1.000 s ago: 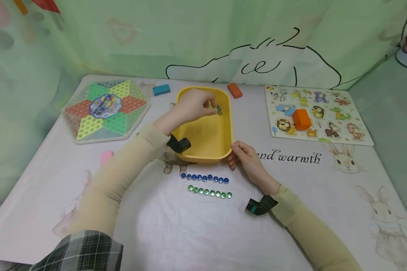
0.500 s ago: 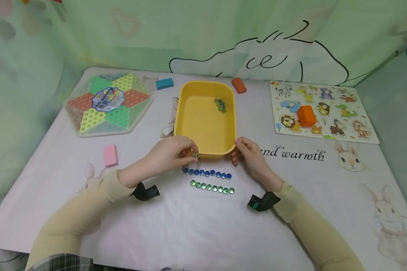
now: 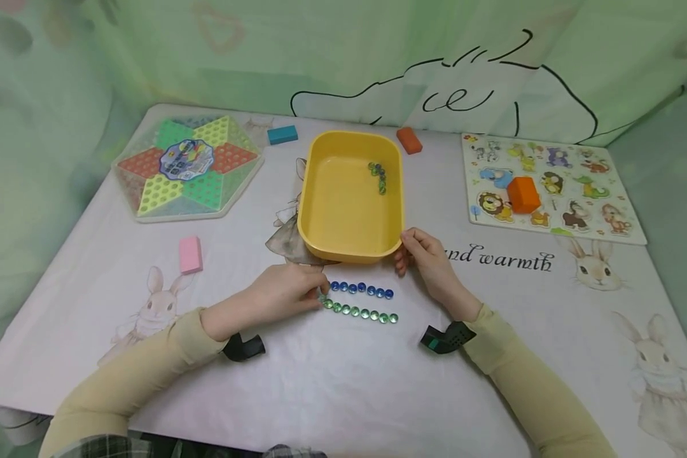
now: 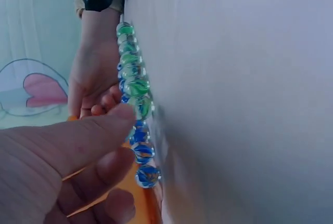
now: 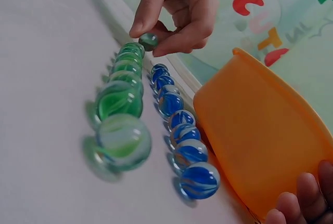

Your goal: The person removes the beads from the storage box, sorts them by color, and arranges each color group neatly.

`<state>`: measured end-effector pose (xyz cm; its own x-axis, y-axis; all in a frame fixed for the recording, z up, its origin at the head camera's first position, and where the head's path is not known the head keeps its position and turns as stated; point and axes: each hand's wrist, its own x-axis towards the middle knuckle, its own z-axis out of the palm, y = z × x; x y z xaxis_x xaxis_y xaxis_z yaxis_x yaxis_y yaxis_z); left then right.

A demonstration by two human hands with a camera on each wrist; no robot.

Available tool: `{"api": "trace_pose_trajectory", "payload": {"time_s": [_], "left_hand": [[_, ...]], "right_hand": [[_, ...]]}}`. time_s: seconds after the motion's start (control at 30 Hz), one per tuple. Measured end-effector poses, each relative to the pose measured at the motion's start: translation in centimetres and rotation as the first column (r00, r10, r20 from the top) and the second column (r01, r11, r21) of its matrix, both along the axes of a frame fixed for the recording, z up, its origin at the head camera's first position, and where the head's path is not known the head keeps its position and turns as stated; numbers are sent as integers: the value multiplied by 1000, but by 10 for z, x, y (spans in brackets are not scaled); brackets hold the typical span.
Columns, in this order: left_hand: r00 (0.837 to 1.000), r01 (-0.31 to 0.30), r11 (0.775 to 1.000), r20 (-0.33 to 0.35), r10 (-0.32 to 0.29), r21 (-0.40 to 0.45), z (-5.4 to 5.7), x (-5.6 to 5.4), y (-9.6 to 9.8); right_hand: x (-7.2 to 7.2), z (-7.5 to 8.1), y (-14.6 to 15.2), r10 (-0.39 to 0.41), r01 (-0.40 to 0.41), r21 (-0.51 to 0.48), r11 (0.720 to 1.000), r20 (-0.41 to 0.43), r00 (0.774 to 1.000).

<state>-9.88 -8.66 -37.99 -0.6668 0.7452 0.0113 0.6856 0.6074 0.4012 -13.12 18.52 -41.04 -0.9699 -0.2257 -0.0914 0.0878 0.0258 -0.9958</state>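
My left hand (image 3: pixel 289 292) pinches a green glass marble (image 5: pixel 149 41) between thumb and fingertips, at the left end of a row of green marbles (image 3: pixel 365 314). A row of blue marbles (image 3: pixel 362 287) runs just behind the green row; its left end is partly covered by my left hand in the head view. At the near right corner of a yellow plastic tray (image 3: pixel 352 222), my right hand (image 3: pixel 432 267) holds the rim, thumb on the edge and fingers curled below. Inside the tray, several loose marbles (image 3: pixel 381 178) lie toward the far right.
A Chinese checkers board (image 3: pixel 186 168) lies at the back left. Blue (image 3: pixel 282 134), red-orange (image 3: pixel 409 140) and pink (image 3: pixel 191 255) blocks sit around the tray. An animal puzzle board (image 3: pixel 555 184) at the right bears an orange block (image 3: pixel 523 195).
My left hand has come out of the tray with a marble and moved toward me to the green row's left end. The right hand stays at the tray corner.
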Motion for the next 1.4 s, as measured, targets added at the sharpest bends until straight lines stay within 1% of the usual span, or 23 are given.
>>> {"api": "trace_pose_trajectory", "payload": {"time_s": [0.23, 0.4, 0.57, 0.63, 0.7, 0.8, 0.87, 0.97, 1.03, 1.1, 1.13, 1.23, 1.3, 1.4], "left_hand": [[1000, 2, 996, 24, 0, -91, -2, 1, 2], [1000, 4, 994, 18, -2, -107, -1, 0, 3], [1000, -5, 995, 15, 7, -102, 0, 0, 3], [1000, -16, 996, 22, 18, -88, 3, 0, 2], [998, -30, 997, 44, 34, -71, 7, -1, 1], [994, -35, 999, 101, 37, -23, 21, -4, 0], [992, -22, 999, 123, 18, 34, 33, -10, -1], [989, -10, 991, 147, -10, 131, 53, -21, 0], [987, -6, 981, 157, -25, 193, 63, -32, 4], [981, -16, 977, 195, -27, 215, 71, -43, 10], [978, -19, 977, 206, -26, 211, 73, -50, 14], [972, -24, 988, 234, -13, 153, 74, -71, 29], [973, -31, 995, 232, 8, 95, 74, -84, 40], [976, -37, 999, 214, 35, 8, 74, -99, 56]], "right_hand": [[-1, 1, 1, -2, 2, 13, 1000, -1, 1000], [-2, 1, 2, -2, 2, 13, 1000, -2, 1000], [-2, 1, 2, -1, 1, 8, 1000, -9, 1000], [-2, 1, 2, -1, 1, 6, 1000, -15, 1000], [-2, 2, 3, -1, 1, 4, 1000, -19, 1000], [-2, 2, 3, -1, 1, 7, 1000, -21, 1000], [-2, 2, 4, -2, 2, 7, 1000, -20, 1000], [-2, 2, 4, -7, 7, 7, 1000, -19, 1000], [-2, 2, 4, -8, 8, 4, 1000, -20, 1000], [-1, 1, 5, -8, 8, 1, 1000, -16, 1000], [-1, 1, 5, -8, 8, -2, 1000, -13, 1000], [1, 0, 5, -7, 7, -2, 1000, -2, 1000], [1, 0, 4, -5, 5, -3, 1000, 9, 1000], [1, 0, 1, 2, -2, 2, 1000, 23, 1000]]}}
